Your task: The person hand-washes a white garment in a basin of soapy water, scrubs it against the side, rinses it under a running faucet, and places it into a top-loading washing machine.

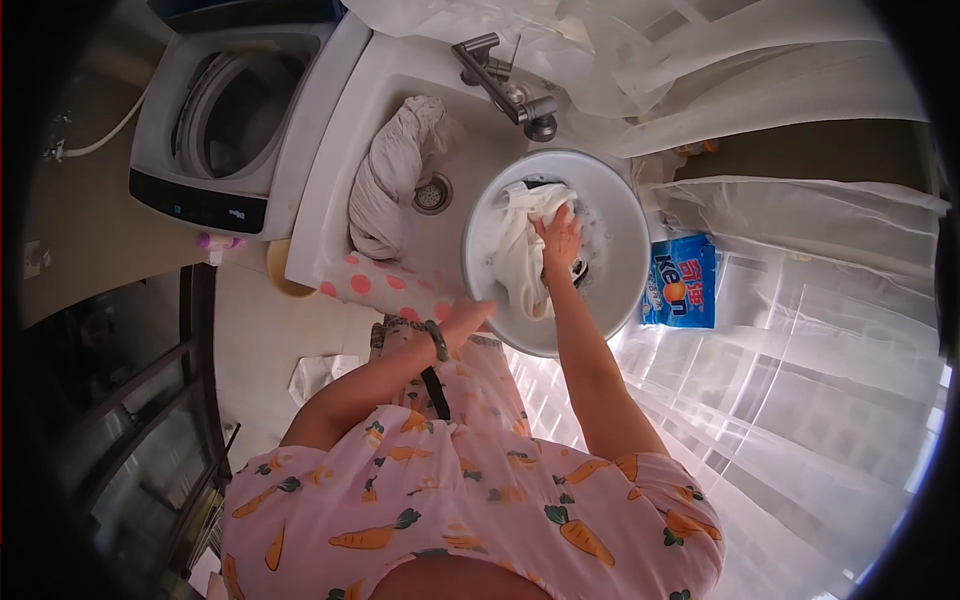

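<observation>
A round pale washbasin (624, 300) rests at the right side of the white sink, holding sudsy water. Inside it lies a bunched white cloth (517, 259), with small dark parts of fabric showing at its edges. My right hand (561, 236) lies on this cloth from above, fingers somewhat apart; its fingertips sink partly into the folds. My left hand (466, 319), below a green bangle (436, 341) on the wrist, grips the basin's near-left rim. Under that hand, a polka-dot sheet (367, 283) drapes over the sink's front edge.
A twisted greyish cloth (386, 184) lies in the sink (319, 202) beside the drain (433, 193). The faucet (510, 97) reaches over the basin's far side. A blue detergent bag (681, 283) sits on the right, near sheer curtains (787, 360). At left stands an open top-loading washing machine (199, 187).
</observation>
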The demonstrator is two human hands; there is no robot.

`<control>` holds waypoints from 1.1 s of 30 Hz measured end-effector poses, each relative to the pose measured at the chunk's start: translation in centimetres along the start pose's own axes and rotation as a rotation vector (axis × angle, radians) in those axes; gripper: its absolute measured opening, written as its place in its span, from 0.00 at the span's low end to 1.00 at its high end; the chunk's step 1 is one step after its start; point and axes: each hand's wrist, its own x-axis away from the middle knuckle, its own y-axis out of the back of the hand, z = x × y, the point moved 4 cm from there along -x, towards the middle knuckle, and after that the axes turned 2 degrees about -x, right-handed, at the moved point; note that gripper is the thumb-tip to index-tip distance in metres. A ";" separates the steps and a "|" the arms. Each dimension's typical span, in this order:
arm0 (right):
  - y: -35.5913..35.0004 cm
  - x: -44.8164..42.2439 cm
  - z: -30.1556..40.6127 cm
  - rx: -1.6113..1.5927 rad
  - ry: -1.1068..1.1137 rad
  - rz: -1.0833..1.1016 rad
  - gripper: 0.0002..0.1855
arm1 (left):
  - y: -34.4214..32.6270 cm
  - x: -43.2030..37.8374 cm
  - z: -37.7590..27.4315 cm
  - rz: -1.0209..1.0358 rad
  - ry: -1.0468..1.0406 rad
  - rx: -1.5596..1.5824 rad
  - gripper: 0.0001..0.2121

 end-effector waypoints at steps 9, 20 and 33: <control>11.1 1.2 1.1 -0.531 -0.144 0.098 0.25 | 0.3 -0.4 0.4 0.038 -0.044 0.023 0.15; 8.7 2.6 5.0 -0.056 0.242 0.187 0.48 | 0.2 0.2 -1.6 0.019 -0.143 0.035 0.13; 6.6 -2.0 3.1 -0.263 -0.194 0.608 0.35 | 0.3 1.4 -5.8 0.066 0.034 -0.052 0.15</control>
